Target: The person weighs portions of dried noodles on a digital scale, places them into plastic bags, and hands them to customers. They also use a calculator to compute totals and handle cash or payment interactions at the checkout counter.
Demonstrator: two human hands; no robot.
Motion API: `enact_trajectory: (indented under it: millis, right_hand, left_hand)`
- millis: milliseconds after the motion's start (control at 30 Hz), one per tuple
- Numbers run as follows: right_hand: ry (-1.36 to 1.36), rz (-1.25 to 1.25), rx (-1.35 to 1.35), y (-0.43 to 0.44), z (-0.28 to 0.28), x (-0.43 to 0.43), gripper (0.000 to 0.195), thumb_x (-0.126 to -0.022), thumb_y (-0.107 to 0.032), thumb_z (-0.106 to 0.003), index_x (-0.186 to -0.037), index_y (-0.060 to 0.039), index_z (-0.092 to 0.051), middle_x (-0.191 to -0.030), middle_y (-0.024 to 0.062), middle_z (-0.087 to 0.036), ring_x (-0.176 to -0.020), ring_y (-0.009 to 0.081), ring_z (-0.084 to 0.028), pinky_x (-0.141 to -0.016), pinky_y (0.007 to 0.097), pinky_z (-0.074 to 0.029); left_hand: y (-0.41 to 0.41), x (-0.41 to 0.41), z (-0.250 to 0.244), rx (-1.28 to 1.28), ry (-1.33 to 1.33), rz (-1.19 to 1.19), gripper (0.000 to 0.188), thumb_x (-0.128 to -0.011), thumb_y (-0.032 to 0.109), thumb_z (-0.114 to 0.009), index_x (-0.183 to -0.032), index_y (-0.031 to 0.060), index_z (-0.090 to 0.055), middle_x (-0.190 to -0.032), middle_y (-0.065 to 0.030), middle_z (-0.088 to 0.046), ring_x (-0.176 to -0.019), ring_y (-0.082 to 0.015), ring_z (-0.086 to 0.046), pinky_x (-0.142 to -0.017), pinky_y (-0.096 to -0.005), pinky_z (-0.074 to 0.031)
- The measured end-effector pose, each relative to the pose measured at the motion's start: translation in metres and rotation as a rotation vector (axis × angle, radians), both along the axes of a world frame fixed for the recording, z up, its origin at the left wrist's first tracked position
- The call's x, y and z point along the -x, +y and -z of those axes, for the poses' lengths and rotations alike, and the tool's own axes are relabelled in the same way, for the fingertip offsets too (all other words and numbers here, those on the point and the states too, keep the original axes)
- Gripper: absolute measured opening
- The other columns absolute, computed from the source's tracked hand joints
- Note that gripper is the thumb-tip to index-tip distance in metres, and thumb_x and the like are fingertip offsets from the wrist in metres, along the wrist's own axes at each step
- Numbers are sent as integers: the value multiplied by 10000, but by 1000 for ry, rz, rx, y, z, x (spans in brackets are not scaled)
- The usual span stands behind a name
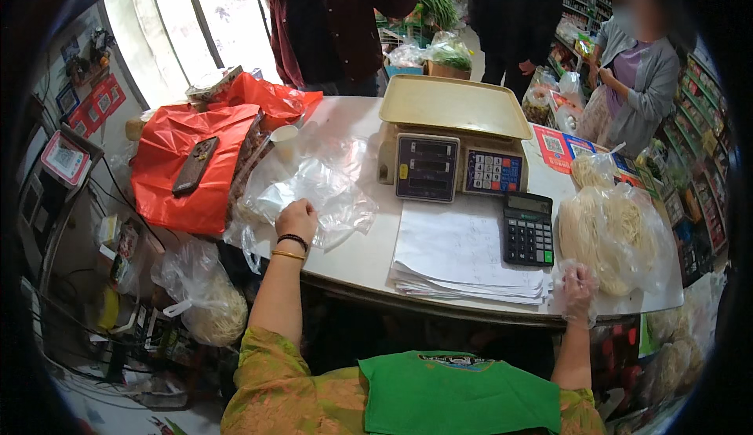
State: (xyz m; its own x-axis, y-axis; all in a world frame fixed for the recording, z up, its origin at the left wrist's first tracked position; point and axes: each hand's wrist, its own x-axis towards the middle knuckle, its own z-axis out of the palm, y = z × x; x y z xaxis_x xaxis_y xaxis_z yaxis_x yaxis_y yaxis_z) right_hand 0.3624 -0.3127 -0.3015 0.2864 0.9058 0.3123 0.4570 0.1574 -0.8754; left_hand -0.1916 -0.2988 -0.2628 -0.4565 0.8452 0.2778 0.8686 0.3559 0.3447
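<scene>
My left hand (pixel 296 221), with a dark beaded bracelet and a gold-coloured bangle, rests curled on clear plastic bags (pixel 326 191) on the white counter; whether it grips them I cannot tell. My right hand (pixel 578 288) is covered by a thin clear plastic bag or glove at the counter's near edge. Beside it lie bundles of pale noodles (pixel 594 235) in clear bags. A black calculator (pixel 527 229) sits on a stack of white paper sheets (pixel 450 252), left of my right hand. Behind the paper stands a price-computing scale (pixel 456 105). A paper cup (pixel 285 141) stands behind the clear bags.
A red plastic bag (pixel 176 170) with a phone (pixel 196 166) on it lies at the left. Below hangs a knotted bag of noodles (pixel 215 305). Printed code cards (pixel 553 146) lie right of the scale. Several people stand across the counter (pixel 347 264), near shelves and vegetables.
</scene>
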Motion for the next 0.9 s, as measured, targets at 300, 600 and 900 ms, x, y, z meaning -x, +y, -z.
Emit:
enact_trajectory:
  millis: [300, 600, 900]
  right_hand:
    - [-230, -36, 89, -1, -3, -1, 85, -793, -56, -493, -709, -49, -496, -676, 45, -495, -620, 141, -467, -525, 265, -366]
    - [-495, 58, -131, -4, -2, 0, 124, -798, -162, -540, -699, -89, -521, -604, 40, -491, -508, 144, -431, -488, 305, -331]
    - [-353, 7, -255, 4, 6, -2, 183, -774, -36, -532, -603, -51, -468, -596, 21, -444, -541, 111, -419, -512, 265, -347]
  left_hand:
    - [12, 57, -43, -716, -736, 269, 121, -840, 149, -524, -784, 42, -528, -703, 8, -536, -634, -74, -497, -586, -216, -410]
    - [-7, 41, -125, -626, -1140, 617, 116, -865, 178, -499, -856, 66, -526, -775, 14, -544, -697, -47, -485, -647, -173, -398]
    - [20, 71, -145, -517, -836, 561, 146, -866, 198, -504, -807, 70, -543, -724, 46, -525, -653, -31, -446, -602, -168, -368]
